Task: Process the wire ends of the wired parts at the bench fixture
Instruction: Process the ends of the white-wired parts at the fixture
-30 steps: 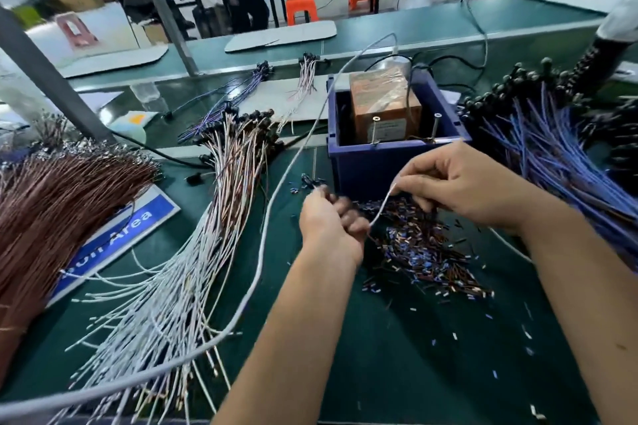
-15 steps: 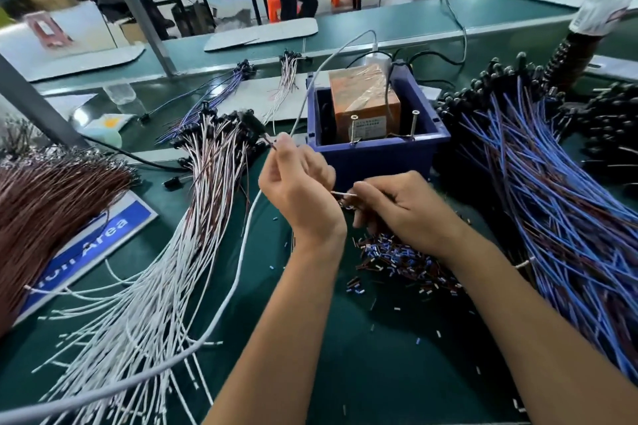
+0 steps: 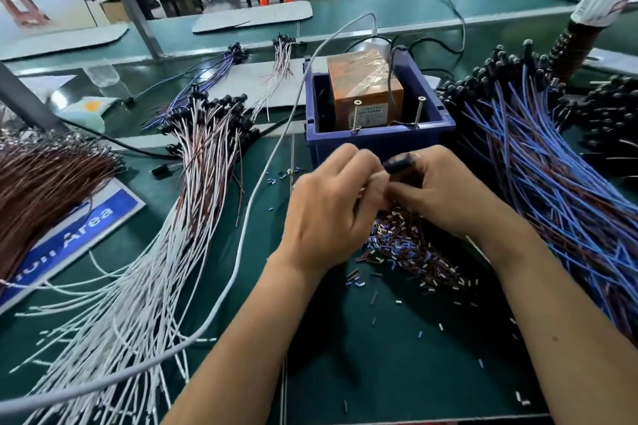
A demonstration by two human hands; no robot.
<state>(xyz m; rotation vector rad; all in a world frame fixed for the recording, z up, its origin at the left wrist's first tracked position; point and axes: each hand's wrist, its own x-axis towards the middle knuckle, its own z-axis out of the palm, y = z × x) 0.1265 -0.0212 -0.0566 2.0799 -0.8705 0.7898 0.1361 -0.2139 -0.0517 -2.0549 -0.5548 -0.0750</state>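
A blue bin (image 3: 379, 141) holds the fixture, an orange taped box (image 3: 366, 86) with two upright screws at its front. Just in front of the bin my left hand (image 3: 331, 210) and my right hand (image 3: 445, 193) meet, fingers curled together. A blurred black part (image 3: 400, 161) shows between them at my right fingertips; its wire is hidden. Under the hands lies a heap of cut insulation bits (image 3: 411, 248). White-and-brown wired parts (image 3: 193, 183) fan out on the left, blue wired parts (image 3: 552, 183) on the right.
A grey cable (image 3: 248, 217) runs from the fixture down across the green mat to the lower left. A brown wire bundle (image 3: 41, 183) and a blue "Area" sign (image 3: 79, 235) lie far left. More black-capped parts (image 3: 614, 121) pile at the right edge.
Both hands have come closer together in front of the bin. The thin white wire seen between them earlier is gone from sight, and a black part now shows at my right fingertips.
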